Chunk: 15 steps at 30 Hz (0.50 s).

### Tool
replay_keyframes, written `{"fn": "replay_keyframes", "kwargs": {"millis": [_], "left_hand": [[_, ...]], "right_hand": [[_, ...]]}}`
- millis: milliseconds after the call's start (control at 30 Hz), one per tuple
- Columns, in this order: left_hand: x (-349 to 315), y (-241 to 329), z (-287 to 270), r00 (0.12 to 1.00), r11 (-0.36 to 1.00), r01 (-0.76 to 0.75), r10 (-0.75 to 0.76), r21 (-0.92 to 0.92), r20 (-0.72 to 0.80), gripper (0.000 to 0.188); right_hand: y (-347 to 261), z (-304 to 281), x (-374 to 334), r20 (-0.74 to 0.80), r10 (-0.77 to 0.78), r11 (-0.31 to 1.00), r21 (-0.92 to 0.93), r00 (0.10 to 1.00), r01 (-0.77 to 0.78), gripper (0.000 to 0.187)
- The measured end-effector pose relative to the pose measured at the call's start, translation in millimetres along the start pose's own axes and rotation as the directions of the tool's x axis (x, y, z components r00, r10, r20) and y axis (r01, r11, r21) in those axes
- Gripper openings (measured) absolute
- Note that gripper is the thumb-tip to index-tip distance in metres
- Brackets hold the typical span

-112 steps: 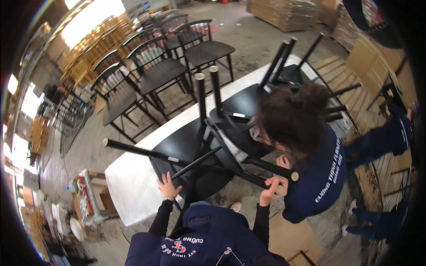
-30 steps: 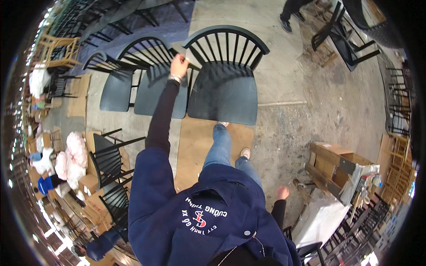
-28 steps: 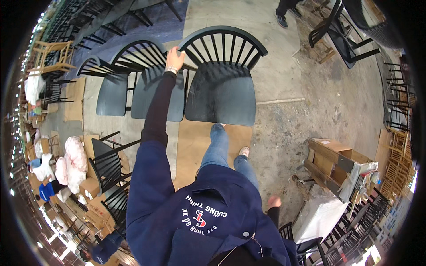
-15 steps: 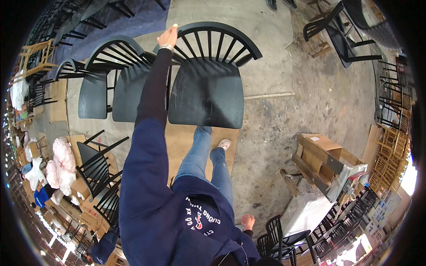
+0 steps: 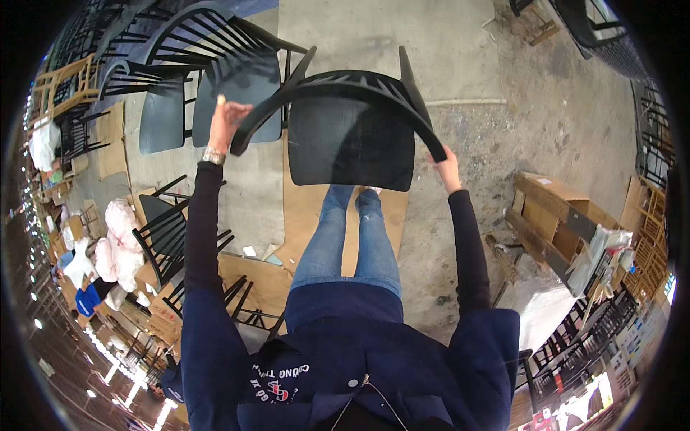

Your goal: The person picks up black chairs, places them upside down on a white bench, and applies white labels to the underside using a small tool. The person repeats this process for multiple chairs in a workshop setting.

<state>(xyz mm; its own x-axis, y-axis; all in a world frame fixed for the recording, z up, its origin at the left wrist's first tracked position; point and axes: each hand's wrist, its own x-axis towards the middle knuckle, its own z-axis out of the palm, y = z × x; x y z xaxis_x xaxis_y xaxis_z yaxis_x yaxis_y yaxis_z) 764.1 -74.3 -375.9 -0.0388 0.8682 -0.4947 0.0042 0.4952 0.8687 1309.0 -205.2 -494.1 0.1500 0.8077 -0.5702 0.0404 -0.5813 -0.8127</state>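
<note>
A black wooden chair (image 5: 351,140) with a curved spindle back is in front of me, its back rail leaning toward me above the seat. At the rail's left end is my left hand (image 5: 225,128), thumb raised, its fingers partly hidden behind the rail. The right end of the rail is in my right hand (image 5: 448,171), fingers curled round it. Two black legs stick out beyond the far side of the chair. Left of it stand a similar black chair (image 5: 244,82) and another black chair (image 5: 162,118).
Cardboard (image 5: 302,215) lies under my feet. An open cardboard box (image 5: 550,205) sits to the right, near a white wrapped block (image 5: 535,302). More black chairs (image 5: 162,233) and pink wrapped bundles (image 5: 122,237) are at the left. Chair frames (image 5: 650,237) are stacked at the far right.
My right hand has come up from low at my side to the chair's rail. My left hand has shifted down and left along it. The chair's back has tipped toward me.
</note>
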Motion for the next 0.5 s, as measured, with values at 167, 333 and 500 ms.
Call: {"fn": "replay_keyframes", "kwargs": {"millis": [167, 333, 500], "left_hand": [[-40.5, -92.2, -10.6, 0.83, 0.853, 0.522, -0.503, -0.016, 0.242, 0.082], [-41.1, -154.2, 12.2, 0.768, 0.777, 0.617, -0.558, -0.126, 0.315, 0.083], [-65.3, -240.1, 32.4, 0.555, 0.524, 0.832, -0.782, -0.182, 0.284, 0.094]], "right_hand": [[-7.5, 28.5, 5.2, 0.072, 0.097, 0.995, 0.031, 0.993, -0.1, 0.053], [5.6, 29.9, 3.4, 0.251, 0.451, 0.813, 0.279, 0.857, -0.51, 0.078], [76.5, 52.2, -20.6, 0.342, 0.541, 0.727, 0.27, 0.768, -0.632, 0.058]]}}
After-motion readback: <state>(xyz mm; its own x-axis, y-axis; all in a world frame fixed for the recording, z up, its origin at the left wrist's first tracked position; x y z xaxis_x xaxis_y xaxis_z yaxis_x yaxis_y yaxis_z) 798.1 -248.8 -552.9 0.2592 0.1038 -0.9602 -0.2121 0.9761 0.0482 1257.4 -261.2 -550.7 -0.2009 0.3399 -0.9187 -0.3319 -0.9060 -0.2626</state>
